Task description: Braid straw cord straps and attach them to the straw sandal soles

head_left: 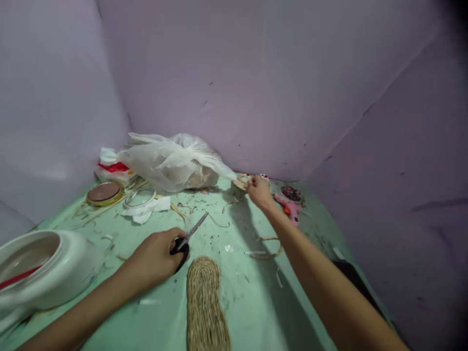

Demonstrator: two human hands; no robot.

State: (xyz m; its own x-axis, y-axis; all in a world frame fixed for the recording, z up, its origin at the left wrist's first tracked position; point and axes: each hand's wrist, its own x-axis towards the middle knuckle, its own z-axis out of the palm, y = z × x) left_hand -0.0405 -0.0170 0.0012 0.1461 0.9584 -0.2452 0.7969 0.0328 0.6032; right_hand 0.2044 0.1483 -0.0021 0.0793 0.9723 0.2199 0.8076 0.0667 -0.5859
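Note:
My left hand [161, 253] is closed round the black handles of a pair of scissors [189, 237]; their blades point away to the upper right, nearly together. Just right of that hand, a sole-shaped piece of coiled straw cord [205, 304] lies flat on the table. My right hand [260, 190] reaches to the back, fingers pinched at a small straw-coloured piece [240, 183]. Red and white bits show behind its fingers, too small to name. Beside the right wrist lies a pink glue gun [289, 207].
A knotted white plastic bag [175, 163] rests against the back wall. To the left are a tissue pack [116, 171], a brown-topped round tin [105, 193], a tape roll [140, 197] and a white pot [69, 265]. A dish of dark bits [291, 193] sits back right. Fibre scraps litter the green tabletop [164, 321].

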